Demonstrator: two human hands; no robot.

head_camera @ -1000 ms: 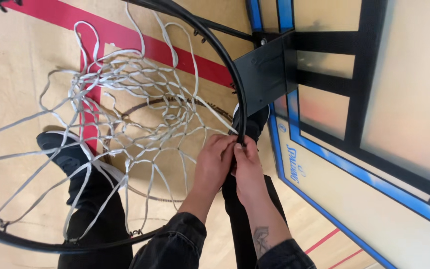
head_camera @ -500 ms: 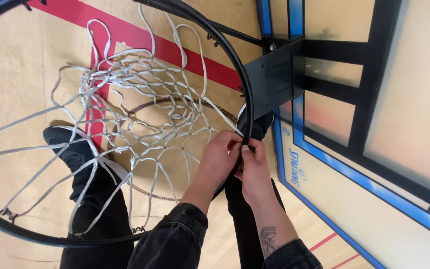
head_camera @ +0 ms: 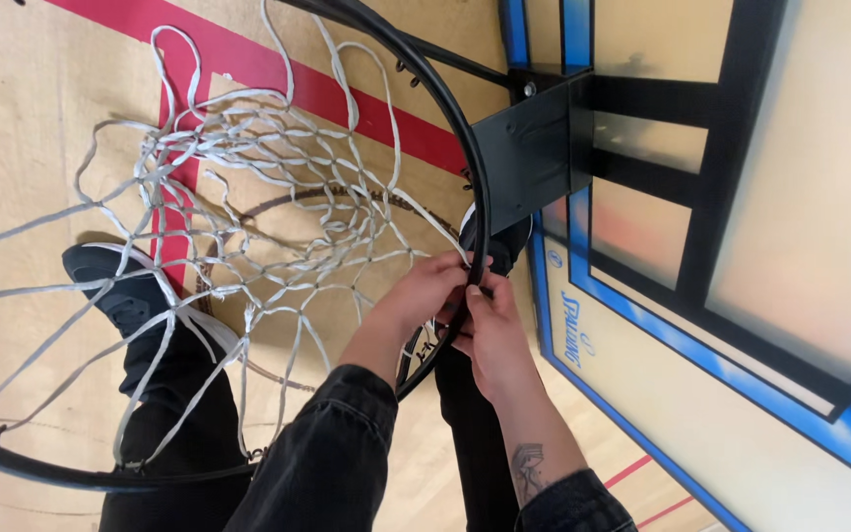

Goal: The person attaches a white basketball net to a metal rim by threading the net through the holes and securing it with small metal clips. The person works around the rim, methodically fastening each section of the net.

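A black basketball hoop rim hangs below me with a white cord net bunched loosely inside it. My left hand comes up through the ring and pinches a net cord against the rim's near side. Pressed against it from outside the ring, my right hand closes on the rim at the same spot. The fingertips of both hands meet there and hide the cord's end. Both arms wear dark sleeves, and a tattoo shows on the right forearm.
The rim's black mounting bracket joins a clear backboard with black and blue borders on the right. Far below are a wooden gym floor with a red line, my dark trousers and black shoes.
Both hands stay at the same spot on the rim, fingers shifting slightly on the cord. The view has drifted a little, so the hoop sits higher and further right.
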